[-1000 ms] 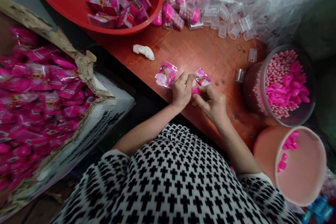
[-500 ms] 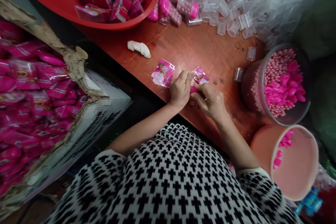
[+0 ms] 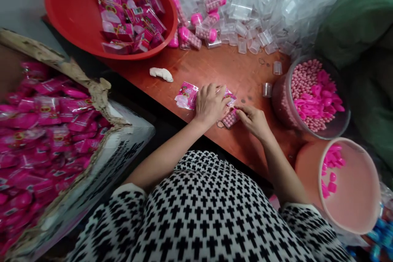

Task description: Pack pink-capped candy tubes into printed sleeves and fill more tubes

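My left hand (image 3: 209,104) rests over a pink printed packet (image 3: 229,97) on the red-brown table (image 3: 221,69), its fingers curled on the packet's edge. My right hand (image 3: 253,119) pinches the end of a small clear tube filled with pink candy balls (image 3: 230,118), which lies between both hands. A second pink packet (image 3: 186,95) lies flat just left of my left hand.
A red basin (image 3: 70,12) with pink packets sits at the back left. A cardboard box (image 3: 101,90) full of pink packs stands at left. Empty clear tubes (image 3: 260,12) pile up at the back. A tub of pink balls (image 3: 310,94) and a pink bucket (image 3: 353,188) stand at right.
My hands have lowered onto the table. The tube of pink balls now shows between them, and the packet lies flatter under my left hand. The camera tilted up.
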Motion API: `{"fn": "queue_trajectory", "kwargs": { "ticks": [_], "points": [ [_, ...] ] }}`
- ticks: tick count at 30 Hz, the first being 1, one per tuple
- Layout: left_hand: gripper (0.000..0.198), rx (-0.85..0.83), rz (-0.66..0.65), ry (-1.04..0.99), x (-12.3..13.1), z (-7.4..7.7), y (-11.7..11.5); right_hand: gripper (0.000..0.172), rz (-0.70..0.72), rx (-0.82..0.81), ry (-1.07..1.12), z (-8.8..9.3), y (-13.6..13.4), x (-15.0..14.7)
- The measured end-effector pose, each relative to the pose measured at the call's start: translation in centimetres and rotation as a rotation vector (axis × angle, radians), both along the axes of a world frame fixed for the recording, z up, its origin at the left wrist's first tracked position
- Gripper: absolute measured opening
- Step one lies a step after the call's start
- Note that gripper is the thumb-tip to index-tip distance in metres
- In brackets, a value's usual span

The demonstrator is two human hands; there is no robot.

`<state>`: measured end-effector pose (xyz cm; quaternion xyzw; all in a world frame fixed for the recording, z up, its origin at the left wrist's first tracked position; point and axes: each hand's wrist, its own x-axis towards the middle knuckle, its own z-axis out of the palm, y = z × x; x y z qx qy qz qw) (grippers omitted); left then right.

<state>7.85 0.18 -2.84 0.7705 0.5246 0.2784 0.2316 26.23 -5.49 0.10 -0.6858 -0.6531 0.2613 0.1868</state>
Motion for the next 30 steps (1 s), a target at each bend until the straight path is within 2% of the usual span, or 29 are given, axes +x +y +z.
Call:
{"fn": "queue_trajectory", "kwargs": {
  "ticks": [2,5,8,13,17,21,24,27,28,30],
  "points": [
    [0.031,0.012,-0.066,0.147,0.4,-0.1,0.6,0.035,0.026,0.054,-0.171,0.5,0.7,0.5],
    [0.025,0.025,-0.133,0.190,0.5,-0.7,0.9,0.037,0.026,0.105,-0.165,0.8,2.3,0.4],
    [0.025,0.067,-0.146,0.171,0.4,-1.4,0.9,0.035,-0.003,0.101,-0.139,0.5,4.4,-0.1],
    [0.023,0.103,-0.156,0.116,0.3,-2.4,1.1,0.032,0.004,0.008,-0.297,-0.4,7.1,-1.4],
    [0.022,0.126,-0.095,0.054,-0.1,-2.7,0.6,0.022,0.095,0.017,-0.251,-1.4,7.6,-2.3],
    [0.017,0.100,-0.081,-0.094,-1.1,-2.3,-0.4,0.011,0.014,0.025,-0.127,-2.4,7.6,-2.3],
    [0.025,-0.070,0.007,-0.363,-1.4,-2.1,-0.8,0.006,-0.057,0.057,0.083,-2.4,7.6,-2.2],
    [0.038,-0.387,0.163,-0.742,-1.0,-1.9,-0.7,0.008,-0.074,0.145,0.250,-1.9,7.2,-2.7],
    [0.034,-0.504,0.194,-0.858,-0.8,-1.7,-0.7,0.009,-0.070,0.171,0.282,-1.7,7.0,-3.0],
    [0.013,-0.702,0.214,-1.024,-0.6,-1.1,-0.6,0.012,-0.067,0.191,0.353,-1.4,6.7,-3.5]
  ]
}}
